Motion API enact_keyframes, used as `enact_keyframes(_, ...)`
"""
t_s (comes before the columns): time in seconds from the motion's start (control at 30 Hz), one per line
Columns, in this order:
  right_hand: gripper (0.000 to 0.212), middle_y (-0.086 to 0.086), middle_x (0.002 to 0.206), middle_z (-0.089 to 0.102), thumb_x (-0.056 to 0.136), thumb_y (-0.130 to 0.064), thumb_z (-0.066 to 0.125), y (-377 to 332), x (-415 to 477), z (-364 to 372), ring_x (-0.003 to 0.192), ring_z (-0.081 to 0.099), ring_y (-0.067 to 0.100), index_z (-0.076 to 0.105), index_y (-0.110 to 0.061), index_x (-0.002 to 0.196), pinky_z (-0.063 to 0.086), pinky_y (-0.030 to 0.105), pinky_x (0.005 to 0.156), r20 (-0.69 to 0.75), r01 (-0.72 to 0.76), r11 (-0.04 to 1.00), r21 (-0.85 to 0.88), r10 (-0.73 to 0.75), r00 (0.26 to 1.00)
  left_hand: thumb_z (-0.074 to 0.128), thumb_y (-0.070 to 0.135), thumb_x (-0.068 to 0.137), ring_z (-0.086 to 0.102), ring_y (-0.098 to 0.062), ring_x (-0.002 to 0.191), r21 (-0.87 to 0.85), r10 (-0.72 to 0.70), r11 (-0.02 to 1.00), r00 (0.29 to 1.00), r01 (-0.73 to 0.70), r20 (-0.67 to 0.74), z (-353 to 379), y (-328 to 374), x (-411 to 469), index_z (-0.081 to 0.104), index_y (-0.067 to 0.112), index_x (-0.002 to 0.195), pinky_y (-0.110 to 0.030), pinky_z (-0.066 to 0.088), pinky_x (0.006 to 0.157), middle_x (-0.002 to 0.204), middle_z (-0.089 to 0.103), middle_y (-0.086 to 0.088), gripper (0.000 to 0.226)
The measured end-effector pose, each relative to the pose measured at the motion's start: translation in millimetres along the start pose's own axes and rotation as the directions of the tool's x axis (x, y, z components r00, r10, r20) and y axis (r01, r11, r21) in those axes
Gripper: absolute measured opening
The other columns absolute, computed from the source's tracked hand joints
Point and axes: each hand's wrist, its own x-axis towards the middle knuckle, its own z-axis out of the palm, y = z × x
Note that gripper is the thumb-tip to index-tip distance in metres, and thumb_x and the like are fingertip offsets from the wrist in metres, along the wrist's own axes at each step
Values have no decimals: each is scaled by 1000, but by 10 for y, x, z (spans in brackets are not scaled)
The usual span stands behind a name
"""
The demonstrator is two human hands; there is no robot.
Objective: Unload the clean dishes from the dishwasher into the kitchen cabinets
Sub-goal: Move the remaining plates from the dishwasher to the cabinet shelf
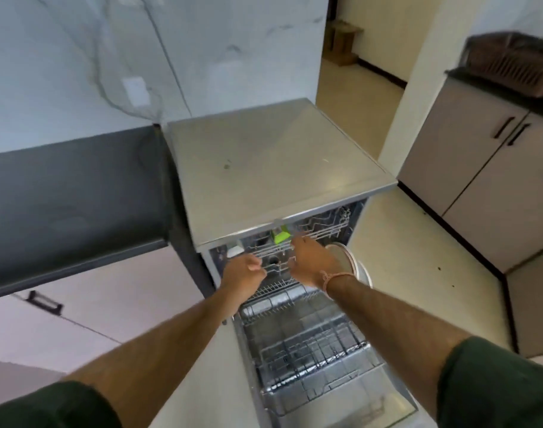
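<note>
The silver dishwasher (264, 168) stands with its door (356, 406) folded down. The lower rack (307, 344) is pulled out over the door and looks bare. The upper rack (322, 230) sits mostly inside the machine. My left hand (241, 278) is closed on its front wire at the left. My right hand (315, 262) curls over the same front edge, further right. A green item (279, 235) lies in the upper rack just behind my right fingers. White dishes with a reddish rim (346, 254) stand on edge right of my right wrist, partly hidden by it.
A dark countertop (72, 196) over pale cabinets (94, 307) runs along the left. Grey cabinets with black handles (492, 180) stand at the right, with a brown crate (517, 66) on top. Pale floor (418, 264) lies between them and the dishwasher. A doorway (356, 81) opens behind.
</note>
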Motion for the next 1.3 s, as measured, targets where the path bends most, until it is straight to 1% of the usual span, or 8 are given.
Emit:
enact_keyframes(0.1,44,11,134,54,93,-23,49,737,363,225,117,55,30,44,-12,136,44,37,94,21,-67,998,7,67,998,71,16,87,58,-1,71,-19,-95,995,994,96,56,761,-122,431,68,20,104,-3,40,48,94,65,7,17)
enact_keyframes(0.3,45,22,128,56,91,-21,53,2166,1066,940,113,57,38,44,-4,132,47,37,92,116,-245,965,91,234,965,73,15,85,65,-15,94,-20,-162,986,972,168,169,2265,-354,1341,69,18,100,-21,49,78,108,72,-1,15)
enact_keyframes(0.47,55,22,123,60,85,-34,67,3204,1505,1659,112,58,39,48,-3,126,50,39,91,184,-468,866,178,438,880,74,25,73,66,-21,83,-49,-186,976,930,212,317,3393,-518,2006,68,14,74,-27,40,68,78,69,-11,13)
enact_keyframes(0.6,65,21,127,59,81,-29,71,3675,1758,2144,116,58,37,44,-8,136,50,37,95,219,-574,763,297,531,819,59,27,69,67,-31,94,-73,-273,945,889,320,369,4154,-688,2618,68,1,92,-24,38,56,97,69,-29,36)
enact_keyframes(0.7,58,12,123,64,81,-21,62,3760,1901,2421,109,62,32,47,-18,137,53,37,90,141,-545,711,444,545,826,61,34,78,58,-24,88,-117,-307,922,880,370,363,4567,-674,2981,57,14,77,-23,43,52,77,60,-7,21)
enact_keyframes(0.87,36,6,109,62,89,-36,56,3745,2050,2764,101,62,29,53,-15,119,51,36,75,-19,-521,742,422,582,813,74,25,80,72,-24,82,-235,-302,905,925,354,231,4760,-587,3135,72,7,100,-39,62,72,89,75,-7,27)
enact_keyframes(1.0,22,13,105,64,93,-28,55,3761,2025,2670,91,63,33,52,-13,108,53,43,74,-111,-457,822,340,518,848,67,20,67,71,-26,80,-280,-302,889,923,363,239,4650,-631,3055,71,2,89,-35,58,68,86,74,-13,29)
enact_keyframes(1.3,15,13,90,69,100,-20,44,3411,1868,2416,72,65,31,40,-11,112,50,41,63,-108,-256,909,331,305,946,62,15,94,66,-21,80,-354,-263,867,925,351,274,4138,-494,2740,62,16,78,-37,57,76,82,69,-6,16)
